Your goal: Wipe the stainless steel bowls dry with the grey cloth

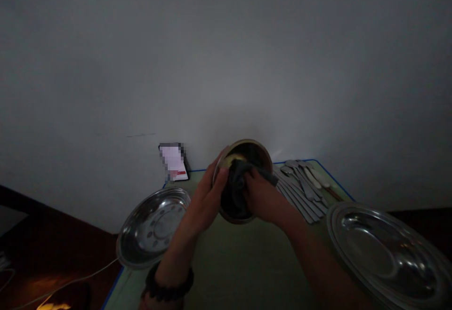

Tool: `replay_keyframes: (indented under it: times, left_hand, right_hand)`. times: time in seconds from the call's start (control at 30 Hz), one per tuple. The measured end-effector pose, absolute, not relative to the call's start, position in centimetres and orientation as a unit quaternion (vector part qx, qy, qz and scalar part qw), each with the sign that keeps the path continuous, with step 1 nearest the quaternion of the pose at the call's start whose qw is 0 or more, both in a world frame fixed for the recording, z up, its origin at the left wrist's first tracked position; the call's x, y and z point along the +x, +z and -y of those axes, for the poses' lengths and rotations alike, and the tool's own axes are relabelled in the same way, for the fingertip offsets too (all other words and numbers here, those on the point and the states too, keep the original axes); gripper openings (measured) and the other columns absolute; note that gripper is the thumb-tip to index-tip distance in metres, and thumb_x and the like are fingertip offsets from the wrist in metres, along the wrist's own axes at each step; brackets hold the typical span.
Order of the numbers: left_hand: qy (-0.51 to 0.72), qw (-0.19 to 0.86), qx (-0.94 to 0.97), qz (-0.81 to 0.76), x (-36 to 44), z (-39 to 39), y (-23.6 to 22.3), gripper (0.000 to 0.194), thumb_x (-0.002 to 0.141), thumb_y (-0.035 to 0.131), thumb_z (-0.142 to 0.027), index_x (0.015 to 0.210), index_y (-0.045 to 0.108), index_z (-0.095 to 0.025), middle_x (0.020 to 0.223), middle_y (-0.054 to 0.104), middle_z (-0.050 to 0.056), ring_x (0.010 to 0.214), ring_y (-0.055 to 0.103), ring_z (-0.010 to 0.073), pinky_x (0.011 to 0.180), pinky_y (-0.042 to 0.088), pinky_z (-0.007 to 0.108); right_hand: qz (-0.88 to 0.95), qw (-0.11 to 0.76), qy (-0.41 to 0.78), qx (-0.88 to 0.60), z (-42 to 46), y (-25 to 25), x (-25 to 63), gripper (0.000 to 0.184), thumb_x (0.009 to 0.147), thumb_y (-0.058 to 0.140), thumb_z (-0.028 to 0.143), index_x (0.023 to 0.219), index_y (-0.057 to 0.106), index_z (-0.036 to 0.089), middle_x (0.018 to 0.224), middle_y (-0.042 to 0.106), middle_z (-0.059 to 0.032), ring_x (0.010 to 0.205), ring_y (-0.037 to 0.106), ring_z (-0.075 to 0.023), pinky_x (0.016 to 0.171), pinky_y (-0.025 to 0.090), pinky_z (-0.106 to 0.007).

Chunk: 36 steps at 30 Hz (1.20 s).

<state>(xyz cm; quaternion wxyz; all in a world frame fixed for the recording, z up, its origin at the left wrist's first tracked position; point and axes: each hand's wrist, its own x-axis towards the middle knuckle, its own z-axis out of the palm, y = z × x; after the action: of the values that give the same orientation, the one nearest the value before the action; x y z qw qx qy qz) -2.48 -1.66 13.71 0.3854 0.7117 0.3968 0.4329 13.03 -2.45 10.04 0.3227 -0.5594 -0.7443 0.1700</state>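
The deep, round, dark-lined bowl with a pale, metallic-looking rim [260, 154] lay directly between the two hands, over the far part of the green table with a blue edge [247, 263]; whether it touched the tabletop could not be told. Being round, it had no long axis, but it was tilted so that its mouth faced the near side. The left hand [208, 192] was curled about its left wall, thumb over the rim, and the right hand [263, 194] reached in from the near right, fingers closed on a bunched dark-grey cloth [240, 178] pushed inside. Both hands were close to the bowl, the left gripping it directly, the right working through the cloth. The bowl's interior looked dull and shadowed, with a yellowish patch at the far left, partly covered by the cloth, and a smooth, lighter rim
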Motion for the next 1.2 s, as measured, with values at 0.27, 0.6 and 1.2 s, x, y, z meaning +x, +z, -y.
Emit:
replay_keyframes:
  times: [0.27, 0.6, 1.2]
  left_hand:
    - [0.474, 0.453, 0.644, -0.395, 0.5, 2.2, 11.5, 0.06, 0.09, 0.032, -0.059, 0.137, 0.045, -0.024, 0.146, 0.045, 0.003, 0.14, 0.027, 0.0223, 0.116, 0.022, 0.039]
    - [0.47, 0.548, 0.598, -0.348, 0.9, 2.5, 11.8, 0.063, 0.091, 0.024, -0.062, 0.138, 0.045, -0.025, 0.142, 0.05, 0.003, 0.136, 0.036, 0.0203, 0.113, 0.03, 0.036]
    - [0.584, 0.298, 0.619, -0.433, -2.6, 2.9, 15.6, 0.044, 0.089, 0.049, -0.047, 0.131, 0.051, -0.033, 0.135, 0.056, -0.001, 0.13, 0.045, 0.0228, 0.109, 0.036, 0.037]
  right_hand:
    - [0.559, 0.608, 0.283, -0.488, 2.0, 11.6, 12.1, 0.028, 0.086, 0.047, 0.032, 0.11, 0.054, 0.02, 0.114, 0.06, -0.0077, 0.114, 0.052, -0.0219, 0.103, 0.037, -0.041]
    - [0.546, 0.598, 0.298, -0.505, 3.2, 12.6, 11.0, 0.051, 0.088, 0.047, 0.037, 0.134, 0.035, 0.017, 0.137, 0.048, -0.0128, 0.13, 0.043, -0.0219, 0.11, 0.032, -0.041]
    - [0.786, 0.352, -0.012, -0.508, 2.4, 11.0, 13.1, 0.042, 0.088, 0.043, 0.011, 0.129, 0.048, 0.018, 0.139, 0.05, -0.0087, 0.135, 0.036, -0.0208, 0.116, 0.016, -0.05]
